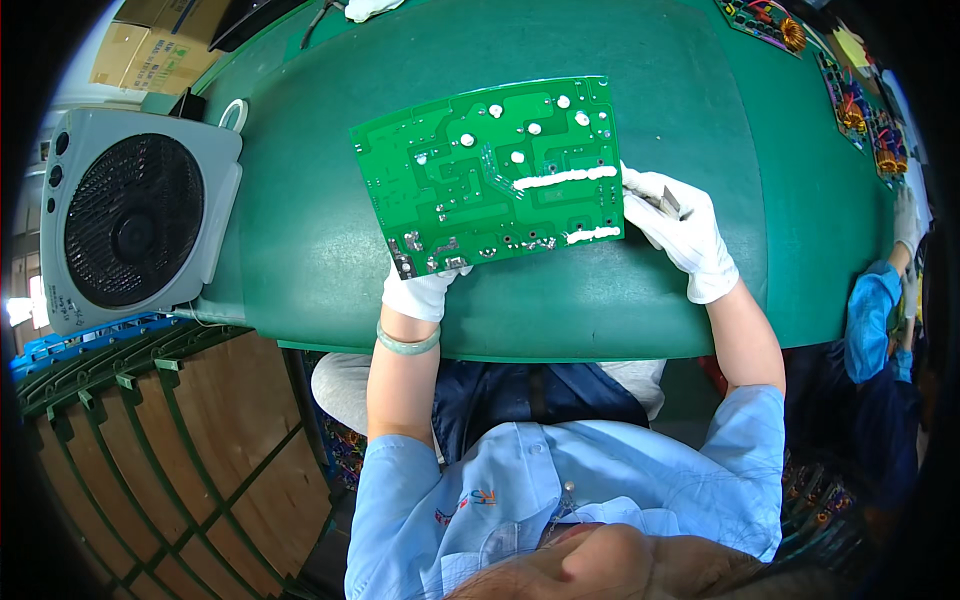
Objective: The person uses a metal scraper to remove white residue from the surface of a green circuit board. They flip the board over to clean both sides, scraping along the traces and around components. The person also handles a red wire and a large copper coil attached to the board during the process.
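A green circuit board (470, 185) is held tilted above the table, its soldered side up, with white strips and dabs of paste on it. My left hand (420, 292), in a white glove, closes on its lower left corner; the fingers are mostly hidden beneath the board. At the right edge, my right hand (680, 225), gloved too, has its fingertips closed against the board. Between the right thumb and fingers shows a small grey flat piece (669, 201) whose kind I cannot make out.
A grey box fan (135, 215) stands at the left on the green table (690, 90). Several boards with copper coils (888, 150) line the right edge, where another person's gloved hand (908, 220) rests. Cardboard boxes (150, 55) sit back left; a green rack (180, 430) stands below left.
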Motion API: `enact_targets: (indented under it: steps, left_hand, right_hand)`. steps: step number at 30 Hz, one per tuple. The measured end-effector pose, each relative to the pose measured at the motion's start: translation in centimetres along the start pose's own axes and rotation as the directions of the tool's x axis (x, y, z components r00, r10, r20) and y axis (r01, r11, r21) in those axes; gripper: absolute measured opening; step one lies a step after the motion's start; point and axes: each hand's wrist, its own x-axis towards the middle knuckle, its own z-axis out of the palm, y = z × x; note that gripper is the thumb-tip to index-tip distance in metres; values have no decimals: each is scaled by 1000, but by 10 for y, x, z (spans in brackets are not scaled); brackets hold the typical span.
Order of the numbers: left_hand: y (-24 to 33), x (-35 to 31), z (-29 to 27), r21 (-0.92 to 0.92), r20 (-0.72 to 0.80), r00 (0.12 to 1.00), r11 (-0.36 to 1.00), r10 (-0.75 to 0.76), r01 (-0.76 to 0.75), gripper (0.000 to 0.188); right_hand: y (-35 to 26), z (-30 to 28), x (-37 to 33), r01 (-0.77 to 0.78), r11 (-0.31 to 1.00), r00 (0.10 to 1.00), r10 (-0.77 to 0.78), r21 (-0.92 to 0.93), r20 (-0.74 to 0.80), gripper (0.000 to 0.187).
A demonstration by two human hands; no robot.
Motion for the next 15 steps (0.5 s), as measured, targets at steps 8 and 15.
enact_targets:
  steps: [8, 15]
  left_hand:
    - [0, 0, 2, -9, 27, 1000, 1000, 2, -2, 37]
    - [-2, -2, 3, -13, 54, 999, 1000, 3, -2, 38]
  right_hand:
    - [9, 0, 1, 26, 1000, 999, -27, -8, -34, 36]
    - [16, -4, 2, 5, 1000, 999, -7, -29, -50, 38]
